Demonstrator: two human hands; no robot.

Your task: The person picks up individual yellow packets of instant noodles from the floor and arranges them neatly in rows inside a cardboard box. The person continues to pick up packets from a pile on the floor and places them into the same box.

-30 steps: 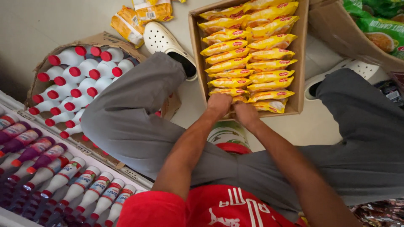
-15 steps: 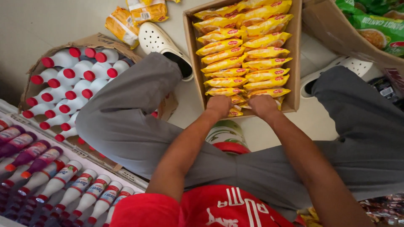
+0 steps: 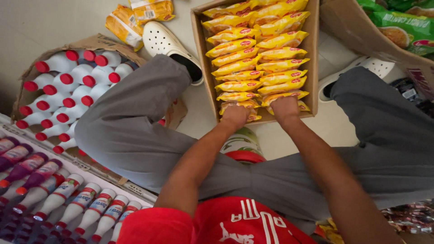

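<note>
Right now the person squats on the floor with a cardboard box (image 3: 313, 58) between the feet, and both hands are down at its near end. The left hand (image 3: 235, 116) and right hand (image 3: 285, 108) each have the grip closed on a yellow packet (image 3: 276, 96) from the front of the two rows — fingers curl over the packets, so how firmly they hold I cannot tell. The packets lie flat and overlapped like tiles, probably to fill the box tightly, and the hands work at the end nearest the body.

Around it: a torn carton of white bottles (image 3: 74, 86) with red caps on the left, a shelf row of bottles (image 3: 68, 199) below it, loose orange packets (image 3: 135, 18) beyond the white shoe (image 3: 165, 43), and green bags (image 3: 398, 27) in another box at the right. A jar (image 3: 242, 144) with a red rim stands under the forearms, near the box — it crowds the arms a little.
</note>
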